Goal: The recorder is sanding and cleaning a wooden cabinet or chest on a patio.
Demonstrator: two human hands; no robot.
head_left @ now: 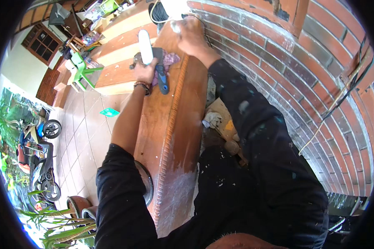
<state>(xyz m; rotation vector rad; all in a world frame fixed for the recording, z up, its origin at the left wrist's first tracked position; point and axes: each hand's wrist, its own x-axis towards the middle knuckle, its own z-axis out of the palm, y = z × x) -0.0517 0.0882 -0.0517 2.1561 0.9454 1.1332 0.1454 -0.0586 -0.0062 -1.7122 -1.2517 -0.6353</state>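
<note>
My left hand is closed round the lower end of a white, oblong, round-ended thing, whose kind I cannot make out. Right beside that hand, a scraper with a black and blue handle lies on the wood, next to a crumpled purple cloth. Farther off, my right hand reaches to the far end of the long brown wooden piece, which has a carved rope-like edge. Its fingers close on a small whitish wad, partly hidden by the hand and glare.
A brick wall runs along the right. Between it and the wood are a crumpled paper and cardboard. Wooden steps, a green chair, a motorcycle and potted plants stand to the left. A dark coil lies beyond.
</note>
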